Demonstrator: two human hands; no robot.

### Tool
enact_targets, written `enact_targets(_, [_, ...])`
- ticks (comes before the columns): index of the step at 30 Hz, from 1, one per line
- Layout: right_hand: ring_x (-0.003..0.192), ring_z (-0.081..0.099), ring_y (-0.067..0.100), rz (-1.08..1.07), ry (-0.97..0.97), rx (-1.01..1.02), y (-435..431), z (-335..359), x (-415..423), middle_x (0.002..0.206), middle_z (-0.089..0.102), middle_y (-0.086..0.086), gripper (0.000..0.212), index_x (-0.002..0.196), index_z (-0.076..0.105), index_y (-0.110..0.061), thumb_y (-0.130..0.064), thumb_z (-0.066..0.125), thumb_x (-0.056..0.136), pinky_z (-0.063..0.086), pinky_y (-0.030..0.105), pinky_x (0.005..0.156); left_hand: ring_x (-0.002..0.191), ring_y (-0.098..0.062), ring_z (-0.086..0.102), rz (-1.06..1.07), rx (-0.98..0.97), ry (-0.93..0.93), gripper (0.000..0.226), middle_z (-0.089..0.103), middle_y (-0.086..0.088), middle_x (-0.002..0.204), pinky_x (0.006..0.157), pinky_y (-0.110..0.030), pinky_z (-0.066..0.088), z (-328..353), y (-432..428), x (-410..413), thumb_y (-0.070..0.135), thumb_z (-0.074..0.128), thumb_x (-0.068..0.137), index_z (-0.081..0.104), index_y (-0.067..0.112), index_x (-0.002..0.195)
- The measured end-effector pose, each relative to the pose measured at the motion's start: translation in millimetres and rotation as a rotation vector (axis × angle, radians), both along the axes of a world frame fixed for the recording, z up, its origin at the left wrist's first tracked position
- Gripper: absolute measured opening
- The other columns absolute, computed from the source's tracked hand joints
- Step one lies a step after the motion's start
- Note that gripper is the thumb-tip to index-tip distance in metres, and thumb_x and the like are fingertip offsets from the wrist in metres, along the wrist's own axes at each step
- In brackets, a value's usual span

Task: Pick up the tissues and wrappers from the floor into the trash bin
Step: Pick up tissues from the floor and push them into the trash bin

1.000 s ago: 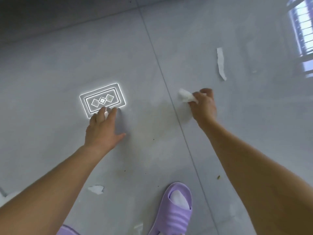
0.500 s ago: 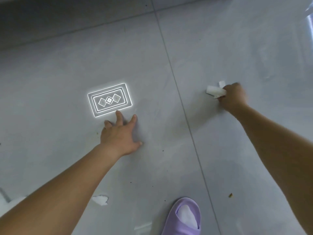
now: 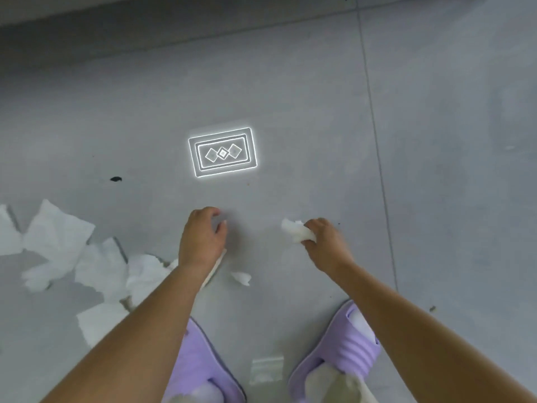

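My right hand [image 3: 327, 247] grips a crumpled tissue [image 3: 297, 232]; at its nine o'clock my left hand [image 3: 203, 238] curls loosely, contents unclear

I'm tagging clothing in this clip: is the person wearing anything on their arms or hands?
Nothing shows: both forearms are bare, no sleeves in view, and the left hand and right hand wear no gloves, watch or bracelet.
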State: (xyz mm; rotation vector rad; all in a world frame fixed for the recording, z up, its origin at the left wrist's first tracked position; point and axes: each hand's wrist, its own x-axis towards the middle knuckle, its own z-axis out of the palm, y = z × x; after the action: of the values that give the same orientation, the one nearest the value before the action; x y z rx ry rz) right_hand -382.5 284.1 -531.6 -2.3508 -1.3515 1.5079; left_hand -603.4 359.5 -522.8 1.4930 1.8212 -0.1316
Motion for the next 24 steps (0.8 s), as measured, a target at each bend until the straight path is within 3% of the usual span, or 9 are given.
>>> enact_targets(5, [0.097,0.057,0.03,0.154,0.142,-0.081,-34.9,4.8,-79.1,0.106,0.057,0.012,0.023,0.107,0.062,-0.007,-0.012,0.059,0.085,0.03,0.021,0.069,0.09,-0.029,0.062,0.136,-0.006,0.109,0.024,0.06,-0.014,0.11,0.081,-0.033,0.046,13.9,-30.3,-98.7,0.017,0.059,0.084,0.06,0.014,0.108])
enact_targets(9, [0.106,0.051,0.024,0.452,0.132,-0.059,-51.6,-6.0,-119.8,0.116,0.051,0.004,0.021,0.107,0.061,-0.015,-0.015,0.057,0.086,0.039,0.026,0.081,0.099,-0.03,0.057,-0.06,-0.11,0.082,0.038,0.054,-0.012,0.116,0.086,-0.039,0.049,8.8,-51.4,-116.5,0.024,0.065,0.081,0.054,0.016,0.116])
enact_targets(14, [0.124,0.036,0.025,0.769,-0.046,0.015,-50.7,-25.2,-134.9,0.145,0.024,-0.003,0.034,0.115,0.055,-0.022,-0.01,0.059,0.083,0.048,0.036,0.084,0.116,-0.028,0.038,-0.441,-0.108,0.104,0.036,0.035,-0.005,0.132,0.08,-0.04,0.051,-18.1,-78.8,-91.3,0.025,0.061,0.083,0.044,0.02,0.113])
enact_targets(18, [0.112,0.045,0.027,1.021,-0.115,0.026,-43.5,-39.7,-130.9,0.125,0.047,0.007,0.032,0.117,0.053,-0.014,-0.005,0.053,0.085,0.047,0.036,0.08,0.109,-0.03,0.046,-0.534,-0.179,0.183,0.027,0.045,-0.012,0.121,0.083,-0.039,0.047,-34.2,-75.9,-79.5,0.006,0.05,0.086,0.046,0.012,0.113])
enact_targets(24, [0.103,0.052,0.023,0.657,-0.093,-0.051,-41.3,-13.8,-120.7,0.108,0.056,0.003,0.024,0.109,0.058,-0.017,-0.008,0.051,0.087,0.041,0.028,0.075,0.102,-0.03,0.049,-0.351,-0.029,0.075,0.027,0.047,-0.012,0.117,0.075,-0.038,0.046,-8.3,-78.4,-93.4,0.001,0.047,0.086,0.05,0.009,0.112])
